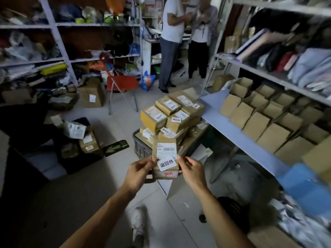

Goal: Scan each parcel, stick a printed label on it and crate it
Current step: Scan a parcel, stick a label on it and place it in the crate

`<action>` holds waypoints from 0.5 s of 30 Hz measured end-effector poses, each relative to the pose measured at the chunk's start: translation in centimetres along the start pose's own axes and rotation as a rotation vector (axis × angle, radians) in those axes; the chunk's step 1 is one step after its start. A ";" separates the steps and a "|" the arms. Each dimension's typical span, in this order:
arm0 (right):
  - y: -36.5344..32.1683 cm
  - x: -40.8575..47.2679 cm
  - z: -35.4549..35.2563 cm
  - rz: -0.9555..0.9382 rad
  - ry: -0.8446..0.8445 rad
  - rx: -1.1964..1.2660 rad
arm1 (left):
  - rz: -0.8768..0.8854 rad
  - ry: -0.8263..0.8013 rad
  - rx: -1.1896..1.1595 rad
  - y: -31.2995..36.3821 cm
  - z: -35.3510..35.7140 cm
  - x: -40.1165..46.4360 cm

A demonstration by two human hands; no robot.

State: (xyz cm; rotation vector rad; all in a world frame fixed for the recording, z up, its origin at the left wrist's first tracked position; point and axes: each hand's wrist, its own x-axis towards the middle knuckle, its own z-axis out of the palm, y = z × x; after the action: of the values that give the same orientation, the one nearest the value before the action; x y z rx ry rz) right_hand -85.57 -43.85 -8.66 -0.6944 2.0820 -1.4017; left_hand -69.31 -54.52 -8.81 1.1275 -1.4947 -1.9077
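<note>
While both bare hands are raised in front of the camera, a small brown cardboard parcel (165,158) sits between them, held in the air above the pale tiled floor (114,126) and just in front of the dark plastic crate (141,149). The left hand (138,174) grips the parcel's left edge with curled fingers, thumb on the top face; the right hand (192,173) pinches the right edge of a white printed sticker with black characters (167,164), which lies slightly tilted on the parcel's face just below a white barcode shipping label (166,150). Whether the sticker is fully pressed flat cannot be told. Beyond the parcel, the crate is piled well above its rim with a stack of brown cardboard parcels bearing similar white stickers (172,113). A red folding chair (121,83) stands further back, and rows of plain open cardboard boxes (258,115) fill the low grey metal shelf (238,133) at right, where two standing people (184,42) are seen behind
</note>
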 end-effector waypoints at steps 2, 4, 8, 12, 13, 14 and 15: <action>0.0 3.2 0.7 0.040 0.011 0.024 | -0.031 -0.024 -0.055 0.6 0.3 3.6; 0.1 6.6 1.6 0.090 0.004 0.028 | -0.091 -0.049 -0.101 0.8 0.4 7.5; 0.6 13.1 3.4 0.191 0.004 -0.002 | -0.209 -0.079 -0.173 1.5 0.3 14.3; 0.6 19.4 4.5 0.226 0.020 -0.060 | -0.322 -0.078 -0.178 1.5 1.1 20.7; 0.6 20.8 4.8 0.225 0.016 -0.090 | -0.352 -0.063 -0.178 1.4 1.4 22.1; 0.8 22.1 5.0 0.228 0.019 -0.116 | -0.376 -0.044 -0.183 1.1 1.8 23.5; 1.1 23.4 5.3 0.227 0.025 -0.142 | -0.394 -0.030 -0.200 0.9 2.3 24.8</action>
State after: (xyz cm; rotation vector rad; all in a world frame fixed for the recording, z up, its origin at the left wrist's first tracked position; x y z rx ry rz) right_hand -99.15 -62.70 -14.70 -0.4781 2.2177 -1.1528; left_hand -85.03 -72.55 -15.64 1.3800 -1.1235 -2.2817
